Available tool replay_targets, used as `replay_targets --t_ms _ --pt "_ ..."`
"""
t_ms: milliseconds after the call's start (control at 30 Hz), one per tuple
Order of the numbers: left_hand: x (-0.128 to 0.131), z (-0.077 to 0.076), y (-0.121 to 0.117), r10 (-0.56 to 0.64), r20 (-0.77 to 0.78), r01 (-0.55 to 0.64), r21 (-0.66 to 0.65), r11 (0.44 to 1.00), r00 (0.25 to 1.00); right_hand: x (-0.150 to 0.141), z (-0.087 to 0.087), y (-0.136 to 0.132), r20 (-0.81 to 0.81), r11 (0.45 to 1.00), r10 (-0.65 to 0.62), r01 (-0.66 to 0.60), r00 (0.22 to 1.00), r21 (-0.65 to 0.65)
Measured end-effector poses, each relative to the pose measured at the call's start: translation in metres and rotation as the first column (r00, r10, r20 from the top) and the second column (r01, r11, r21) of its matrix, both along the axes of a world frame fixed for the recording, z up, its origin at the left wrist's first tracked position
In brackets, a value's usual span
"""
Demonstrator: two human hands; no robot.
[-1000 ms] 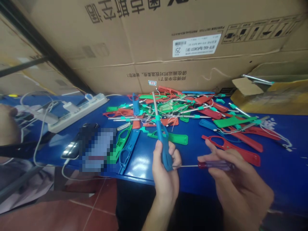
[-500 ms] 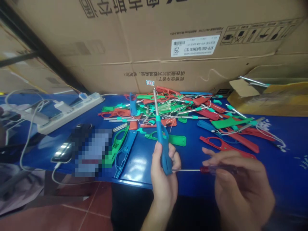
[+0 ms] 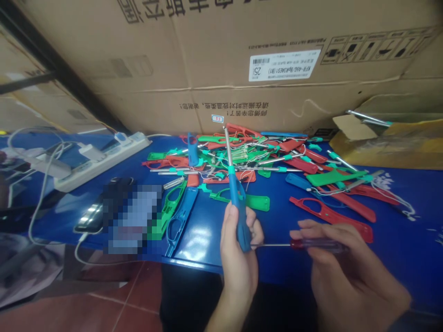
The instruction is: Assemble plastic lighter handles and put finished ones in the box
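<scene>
My left hand is wrapped round the handle of a blue long-necked lighter, its metal tube pointing up and away. In my right hand is a screwdriver with a clear, dark-red handle, pinched between thumb and fingers. The shaft runs level to the left and its tip meets the lower right side of the lighter's handle; the exact contact is too small to make out. Just beyond lie a green handle half and a red handle half.
A pile of lighter parts covers the back of the blue table. On the left are a power strip, a black phone and a blurred-out screen. Behind stands a large cardboard box; a smaller opened box sits right.
Both hands, with the lighter and screwdriver, sit slightly further right in view. The right hand has turned a little on the screwdriver's handle, showing more of the red part behind it.
</scene>
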State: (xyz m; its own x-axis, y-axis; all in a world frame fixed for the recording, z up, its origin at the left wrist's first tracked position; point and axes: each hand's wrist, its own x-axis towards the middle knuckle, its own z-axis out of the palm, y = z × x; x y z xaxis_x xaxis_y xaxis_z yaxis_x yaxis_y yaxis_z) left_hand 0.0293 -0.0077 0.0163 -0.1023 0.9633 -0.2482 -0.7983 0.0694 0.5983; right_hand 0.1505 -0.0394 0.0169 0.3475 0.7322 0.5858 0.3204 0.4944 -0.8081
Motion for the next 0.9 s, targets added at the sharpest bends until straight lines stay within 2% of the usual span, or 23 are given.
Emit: replay_targets --t_ms 167,267,367,433,500,600,700,767,900 --pt "-0.002 0.001 0.0 -0.091 -0.014 0.091 -0.002 0.996 0.996 0.002 0.002 -0.002 0.016 0.998 0.009 -0.008 1.0 -0.068" --pt "-0.003 0.001 0.0 -0.093 -0.003 0.093 -0.003 0.996 0.996 -0.003 0.0 0.0 -0.011 0.998 -0.062 0.062 0.998 0.028" --pt "-0.004 0.002 0.0 -0.073 0.032 0.074 -0.011 0.997 0.997 -0.003 -0.001 0.003 0.123 0.98 -0.153 0.134 0.981 0.149" --pt "-0.005 0.003 0.001 -0.065 0.04 0.066 -0.024 0.998 0.997 0.002 0.001 0.004 0.27 0.987 -0.122 0.089 0.955 0.131" --pt "-0.006 0.003 0.001 -0.082 0.031 0.084 -0.038 0.996 0.996 0.01 0.004 0.003 0.349 0.998 0.015 -0.036 0.937 0.054" --pt "-0.006 0.004 0.001 -0.103 0.026 0.104 -0.055 0.993 0.994 0.017 0.007 0.002 0.297 0.98 0.191 -0.201 0.936 0.004" --pt "-0.004 0.003 0.002 -0.052 0.023 0.053 -0.04 0.998 0.998 0.013 0.008 0.002 0.211 0.99 0.112 -0.128 0.971 0.06" --pt "-0.004 0.003 0.001 -0.048 0.012 0.048 -0.035 0.998 0.999 0.006 0.01 0.0 0.199 0.996 0.055 -0.067 0.979 0.053" --pt "-0.004 0.001 0.001 -0.105 0.01 0.105 -0.061 0.993 0.994 -0.008 0.016 -0.005 0.091 0.993 0.111 -0.106 0.99 -0.051"
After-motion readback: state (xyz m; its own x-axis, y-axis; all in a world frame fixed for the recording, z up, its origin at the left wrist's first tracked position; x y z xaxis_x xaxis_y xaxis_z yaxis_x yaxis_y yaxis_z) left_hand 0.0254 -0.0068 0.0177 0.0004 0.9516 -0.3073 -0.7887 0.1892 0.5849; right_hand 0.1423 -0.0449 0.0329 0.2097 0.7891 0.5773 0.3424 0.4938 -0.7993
